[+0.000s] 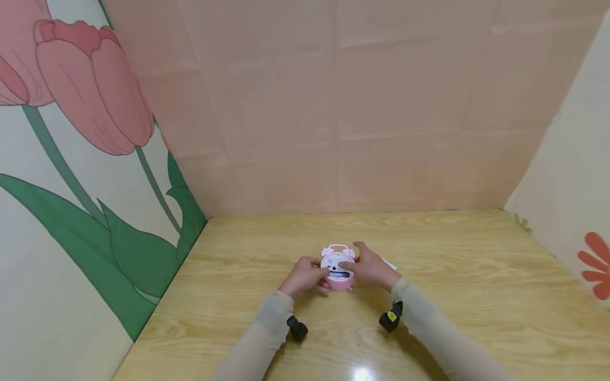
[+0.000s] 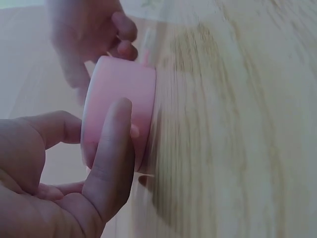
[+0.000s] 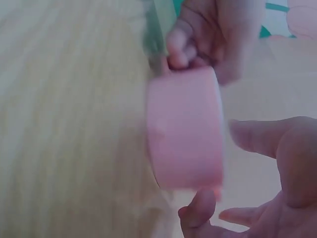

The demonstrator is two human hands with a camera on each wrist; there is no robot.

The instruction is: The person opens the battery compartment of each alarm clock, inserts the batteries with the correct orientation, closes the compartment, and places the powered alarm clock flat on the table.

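Note:
A pink twin-bell alarm clock (image 1: 339,283) lies flat at or just above the wooden table, its white side up. That white side bears small dark marks and a slot with a dark, long piece in it, too small to identify. My left hand (image 1: 305,278) grips the clock's left rim, one finger along the pink wall in the left wrist view and the thumb at the white edge. On the other side my right hand (image 1: 374,267) holds the clock with its thumb over the white side and fingers at the rim. Blur softens the right wrist view.
A small white piece (image 1: 389,263) lies on the table (image 1: 248,248) behind the right hand. At the table's far edge stands a pinkish covered wall (image 1: 333,106), with painted flower walls left and right. Black wrist cameras (image 1: 297,329) hang below both sleeves.

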